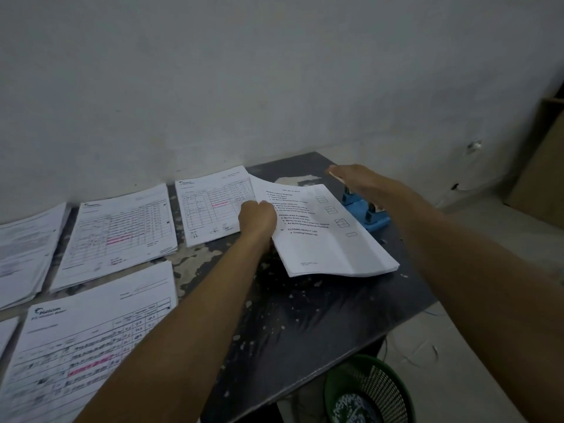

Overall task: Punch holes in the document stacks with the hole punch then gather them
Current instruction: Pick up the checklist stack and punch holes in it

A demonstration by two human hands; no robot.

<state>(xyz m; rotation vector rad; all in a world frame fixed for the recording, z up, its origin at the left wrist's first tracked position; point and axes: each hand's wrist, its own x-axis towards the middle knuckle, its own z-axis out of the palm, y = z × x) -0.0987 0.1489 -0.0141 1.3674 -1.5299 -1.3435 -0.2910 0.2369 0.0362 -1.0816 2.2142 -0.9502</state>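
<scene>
Two bare hands work at the far right corner of the dark, paint-flecked counter (320, 315). The left hand (257, 215) grips the left edge of a document stack (323, 236), its fingers curled round the paper so that this side lifts clear of the surface and the top sheet curls upward. The stack's printed top page shows a list of headings and small boxes, and its right edge runs into the blue hole punch (367, 210), which sits near the counter's right edge. The right hand (361, 181) lies flat across the top of the punch, fingers straight and close together, palm down on the lever; whether the lever is fully down cannot be told.

Four more stacks of printed forms lie along the rest of the counter. One form stack (210, 206) sits by the far edge, just left of the held papers and partly under their curled corner. Another, with pink highlighting (119, 236), lies further left; a third (26, 254) reaches the left border of the view. A larger-looking stack (88, 346) rests at the near edge.

Below the counter's near right corner stands a green mesh wastebasket (370, 392) on the floor.
</scene>
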